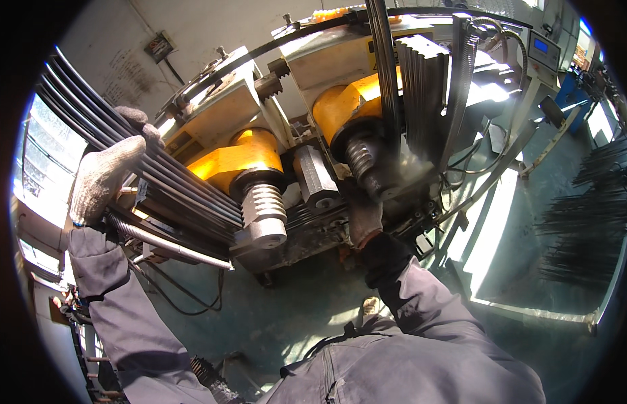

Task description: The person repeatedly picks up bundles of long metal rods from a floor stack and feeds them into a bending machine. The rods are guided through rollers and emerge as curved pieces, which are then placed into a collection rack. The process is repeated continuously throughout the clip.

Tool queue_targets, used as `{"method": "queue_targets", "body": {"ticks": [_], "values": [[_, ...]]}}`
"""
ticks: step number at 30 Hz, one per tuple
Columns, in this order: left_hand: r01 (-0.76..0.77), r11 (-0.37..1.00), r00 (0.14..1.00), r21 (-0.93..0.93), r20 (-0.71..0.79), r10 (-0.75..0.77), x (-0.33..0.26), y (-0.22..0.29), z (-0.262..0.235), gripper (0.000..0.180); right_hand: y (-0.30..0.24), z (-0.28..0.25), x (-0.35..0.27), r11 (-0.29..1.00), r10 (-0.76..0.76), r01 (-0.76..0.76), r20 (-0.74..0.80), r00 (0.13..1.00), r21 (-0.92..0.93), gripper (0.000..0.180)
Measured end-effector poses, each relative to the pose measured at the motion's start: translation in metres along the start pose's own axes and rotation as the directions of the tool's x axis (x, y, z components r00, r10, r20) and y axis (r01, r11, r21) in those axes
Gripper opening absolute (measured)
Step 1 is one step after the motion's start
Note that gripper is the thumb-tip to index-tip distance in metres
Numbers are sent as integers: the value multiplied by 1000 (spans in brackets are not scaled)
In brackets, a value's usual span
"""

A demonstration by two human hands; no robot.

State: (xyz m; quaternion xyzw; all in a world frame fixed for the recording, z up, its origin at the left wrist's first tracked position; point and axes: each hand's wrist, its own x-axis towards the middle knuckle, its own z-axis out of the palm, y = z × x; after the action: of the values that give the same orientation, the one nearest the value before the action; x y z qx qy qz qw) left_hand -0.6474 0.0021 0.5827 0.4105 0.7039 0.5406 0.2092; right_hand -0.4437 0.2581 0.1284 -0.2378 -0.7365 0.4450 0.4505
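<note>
Several dark rods [192,188] are slanting into the left of the machine [337,108], the left hand [101,176] grasping them; the right hand [364,219] is reaching its middle, grip indiscernible. Handling is apparently awaiting completion.

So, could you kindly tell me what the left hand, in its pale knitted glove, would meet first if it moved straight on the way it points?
The left hand would first meet the bundle of long, dark, slender rods that it appears to hold; depth beyond them is unclear.
</note>
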Motion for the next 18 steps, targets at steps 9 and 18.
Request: {"method": "queue_targets", "body": {"ticks": [9, 18], "values": [[-107, 960, 992, 258, -33, 119, -42, 29, 25, 43, -39, -18, 2, 999, -3, 4, 12, 1000, -54, 32], [-450, 893, 870, 14, -217, 442, -251, -50, 46, 40, -89, -219, -195, 631, 624, -369, -163, 764, 683, 15]]}}
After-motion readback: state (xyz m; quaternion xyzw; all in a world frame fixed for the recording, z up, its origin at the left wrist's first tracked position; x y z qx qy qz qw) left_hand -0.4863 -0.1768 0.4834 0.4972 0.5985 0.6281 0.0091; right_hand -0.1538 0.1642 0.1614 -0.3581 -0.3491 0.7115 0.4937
